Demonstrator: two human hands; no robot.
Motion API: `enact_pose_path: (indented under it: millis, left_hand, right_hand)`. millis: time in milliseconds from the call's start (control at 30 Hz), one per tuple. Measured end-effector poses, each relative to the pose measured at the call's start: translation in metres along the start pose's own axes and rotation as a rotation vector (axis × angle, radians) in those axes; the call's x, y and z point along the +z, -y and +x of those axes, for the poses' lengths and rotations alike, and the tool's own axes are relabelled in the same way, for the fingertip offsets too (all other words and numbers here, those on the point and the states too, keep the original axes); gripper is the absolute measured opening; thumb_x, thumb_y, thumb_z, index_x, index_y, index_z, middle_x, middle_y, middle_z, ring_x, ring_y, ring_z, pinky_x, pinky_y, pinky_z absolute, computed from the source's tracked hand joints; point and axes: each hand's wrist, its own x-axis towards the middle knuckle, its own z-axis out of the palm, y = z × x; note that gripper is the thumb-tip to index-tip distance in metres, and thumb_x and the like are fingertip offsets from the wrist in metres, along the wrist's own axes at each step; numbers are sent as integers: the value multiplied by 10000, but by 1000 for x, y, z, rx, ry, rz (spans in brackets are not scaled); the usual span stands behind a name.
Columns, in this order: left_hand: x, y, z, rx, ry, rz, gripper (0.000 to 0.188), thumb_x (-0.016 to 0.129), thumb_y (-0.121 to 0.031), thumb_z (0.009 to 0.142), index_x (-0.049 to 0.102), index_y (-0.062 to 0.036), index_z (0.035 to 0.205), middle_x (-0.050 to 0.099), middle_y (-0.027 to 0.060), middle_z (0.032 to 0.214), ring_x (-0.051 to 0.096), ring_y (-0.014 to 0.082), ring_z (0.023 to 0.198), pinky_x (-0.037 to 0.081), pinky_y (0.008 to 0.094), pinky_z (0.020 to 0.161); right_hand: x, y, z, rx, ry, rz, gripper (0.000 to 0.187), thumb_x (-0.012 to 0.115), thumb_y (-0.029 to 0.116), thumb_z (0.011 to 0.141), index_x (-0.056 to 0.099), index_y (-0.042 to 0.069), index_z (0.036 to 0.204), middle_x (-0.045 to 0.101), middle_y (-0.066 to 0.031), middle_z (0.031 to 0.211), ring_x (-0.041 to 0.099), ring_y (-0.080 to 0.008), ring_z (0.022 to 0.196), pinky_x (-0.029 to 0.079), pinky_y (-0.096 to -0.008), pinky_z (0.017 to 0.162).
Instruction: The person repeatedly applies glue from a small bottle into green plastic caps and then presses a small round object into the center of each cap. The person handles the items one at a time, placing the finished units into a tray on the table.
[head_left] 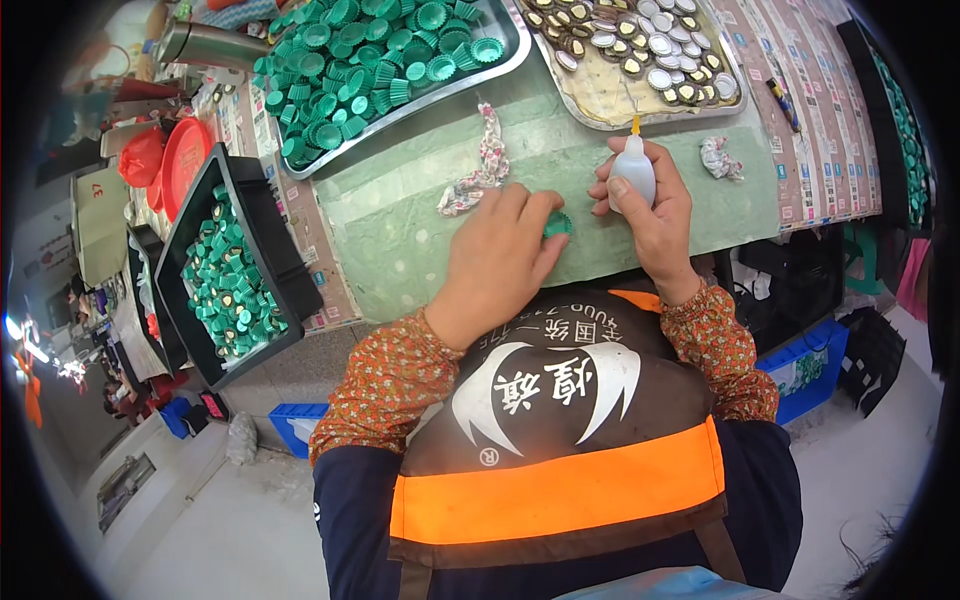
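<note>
My left hand (pixel 497 255) is closed around a small green fluted cup (pixel 558 225), held just above the green mat (pixel 400 262). Part of the cup is covered by the fingers. In my right hand (pixel 655 215) is a white squeeze bottle (pixel 634 172) with a yellow base and a thin needle tip, pointing away from me. The needle reaches up over the near rim of a metal tray (pixel 690 112) of small round discs (pixel 663 45). Some discs are white, others dark-edged with cream centres. A larger metal tray (pixel 420 108) heaped with green fluted cups (pixel 350 60) lies at the far left.
A crumpled patterned cloth (pixel 490 150) and a smaller wad (pixel 720 158) lie on the mat. Left of the table, a black crate (pixel 292 270) holds many green pieces. A marker-like tube (pixel 783 104) lies at the right. Blue bins (pixel 815 375) stand below the table.
</note>
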Motion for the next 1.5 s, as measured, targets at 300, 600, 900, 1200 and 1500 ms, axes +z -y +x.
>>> enact_pose_path:
  millis: [300,600,900,1200,1500]
  left_hand:
    - [7,0,-12,-344,14,-668,214,635,-30,926,533,-74,1108,625,81,983,636,206,822,522,323,695]
    - [-3,2,-38,-490,-5,-1353,296,585,-114,1032,414,-93,1274,648,98,1050,627,102,790,513,229,628]
    - [-1,22,-59,-524,92,-1865,380,552,-297,1064,403,-103,1355,601,129,1184,684,202,934,617,298,739]
    - [-6,31,-71,-593,-9,-2096,612,569,-273,1055,325,1,1544,603,166,1287,694,252,1029,645,328,817]
    - [2,46,-83,-474,-70,-2125,591,554,-288,1067,362,13,1538,615,153,1278,655,191,1036,617,331,871]
  right_hand:
    - [10,27,-6,105,234,-102,441,703,96,939,557,39,1351,651,-43,1048,631,-84,901,517,-226,695]
    - [49,34,-6,77,291,-173,402,723,95,903,578,40,1274,663,-80,1076,653,-139,956,535,-307,809]
    - [64,40,0,-386,399,-545,430,680,46,853,579,46,1271,690,-168,1107,708,-354,941,570,-389,817]
    - [50,53,-1,-234,388,-446,419,705,90,908,582,24,1303,690,-172,1140,712,-289,1009,549,-352,867]
    - [38,65,-17,-244,455,-466,363,773,130,867,621,21,1178,703,-118,1010,717,-236,771,543,-319,677]
